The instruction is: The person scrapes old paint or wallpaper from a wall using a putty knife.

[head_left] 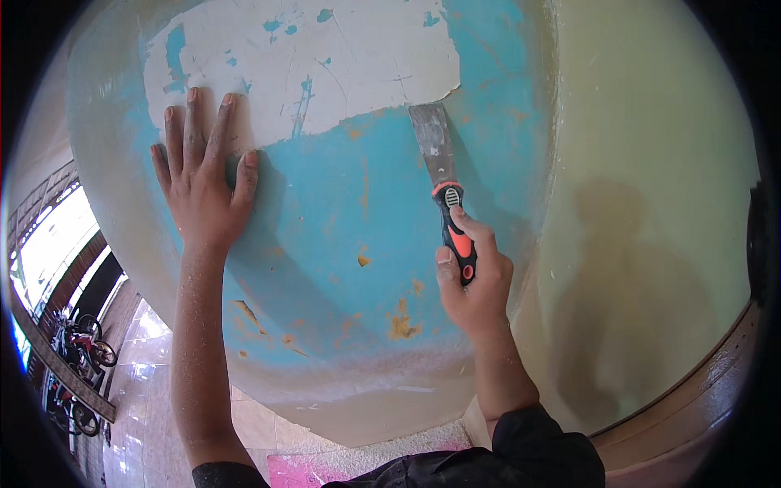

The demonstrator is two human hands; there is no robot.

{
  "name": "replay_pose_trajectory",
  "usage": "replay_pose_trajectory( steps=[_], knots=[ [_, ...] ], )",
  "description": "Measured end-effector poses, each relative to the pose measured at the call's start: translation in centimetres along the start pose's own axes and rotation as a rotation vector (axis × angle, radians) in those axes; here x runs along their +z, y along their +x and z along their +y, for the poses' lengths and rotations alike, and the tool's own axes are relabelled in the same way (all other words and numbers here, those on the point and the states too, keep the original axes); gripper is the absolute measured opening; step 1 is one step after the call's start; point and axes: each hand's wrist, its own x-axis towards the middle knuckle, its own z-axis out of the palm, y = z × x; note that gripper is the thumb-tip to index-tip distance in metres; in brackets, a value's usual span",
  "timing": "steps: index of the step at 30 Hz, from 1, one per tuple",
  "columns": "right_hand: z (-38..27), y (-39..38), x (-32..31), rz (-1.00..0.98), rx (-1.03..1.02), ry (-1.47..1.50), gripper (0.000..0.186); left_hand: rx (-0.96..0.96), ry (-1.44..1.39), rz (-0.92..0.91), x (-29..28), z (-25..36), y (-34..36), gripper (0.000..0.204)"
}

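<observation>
My right hand [478,285] is closed around the black and orange handle of a putty knife [437,142], index finger laid along the grip. The blade's tip touches the wall at the lower right edge of a peeling white paint layer [358,61]. Below that ragged edge the wall surface is turquoise paint [325,211] with scratches and brownish worn spots. My left hand [202,175] rests flat on the wall at the left, fingers spread, fingertips over the white layer and the palm on turquoise. Dust speckles the left hand and forearm.
A pale green wall [651,106] with my shadow stands to the right, edged below by a brown curved rim [691,398]. Tiled floor [146,390] lies lower left, with parked motorbikes [81,350] beyond a barrier. White debris and a pink patch [297,472] lie on the floor below.
</observation>
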Motion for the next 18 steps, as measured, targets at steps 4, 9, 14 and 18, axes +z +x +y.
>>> replay_pose_trajectory(
  steps=[4,9,14,18],
  knots=[
    [0.4,-0.2,0.0,-0.010,0.032,-0.020,0.046,-0.021,-0.006,-0.033,0.0,-0.4,-0.1,0.061],
    [2.1,-1.2,0.5,0.058,0.060,0.005,0.043,-0.020,-0.010,-0.022,-0.1,-0.3,0.0,0.061],
    [1.6,1.1,1.1,0.107,0.069,-0.061,0.045,-0.006,-0.013,0.005,0.2,-0.2,0.0,0.059],
    [2.2,-0.1,2.0,0.098,0.089,-0.050,0.047,-0.006,-0.014,-0.005,-0.1,-0.3,-0.1,0.059]
  ],
)
